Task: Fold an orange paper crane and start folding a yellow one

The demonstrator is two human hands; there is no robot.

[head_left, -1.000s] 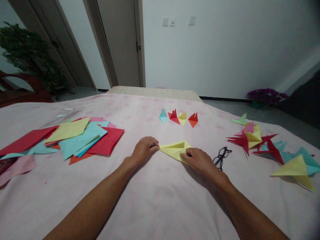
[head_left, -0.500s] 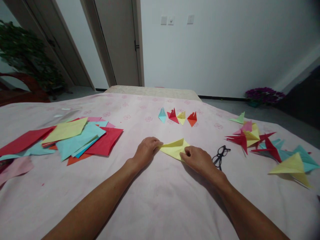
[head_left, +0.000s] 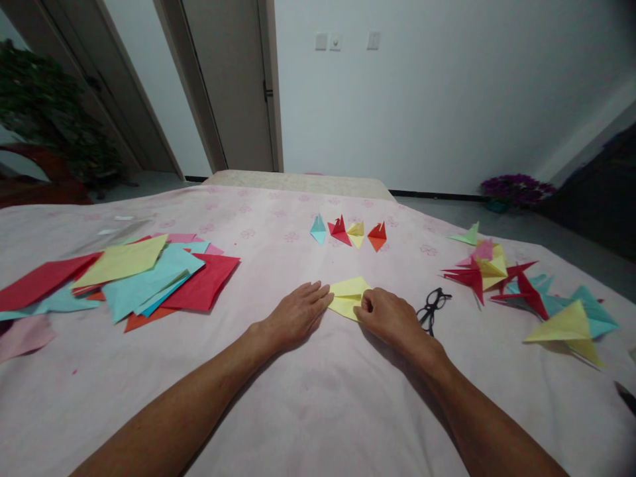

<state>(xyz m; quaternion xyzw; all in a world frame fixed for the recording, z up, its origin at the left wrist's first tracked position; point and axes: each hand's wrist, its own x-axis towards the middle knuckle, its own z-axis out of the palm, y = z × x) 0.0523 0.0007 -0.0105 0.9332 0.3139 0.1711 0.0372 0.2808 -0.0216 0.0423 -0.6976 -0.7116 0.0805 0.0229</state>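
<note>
A folded piece of yellow origami paper (head_left: 349, 287) lies on the cloth in front of me, with a raised flap along its middle. My left hand (head_left: 302, 311) rests flat on its left end, fingers stretched out. At the paper's right end my right hand (head_left: 388, 315) pinches the edge between thumb and curled fingers. Just right of that hand lies a pair of black glasses (head_left: 433, 306), partly behind the wrist. Beyond the paper stand small folded cranes in a row: light blue (head_left: 318, 230), red (head_left: 339, 231), yellow (head_left: 356, 233) and orange (head_left: 377, 236).
Coloured paper sheets (head_left: 149, 281) are piled on the left. Several larger folded paper shapes (head_left: 566, 324) lie loosely on the right. A pink flowered tablecloth (head_left: 318, 411) covers the table. A dark object (head_left: 626, 397) shows at the right edge.
My left hand has flattened, its fingers now stretched over the paper's left end rather than pinching it. The right hand keeps its pinch. The view has shifted slightly right.
</note>
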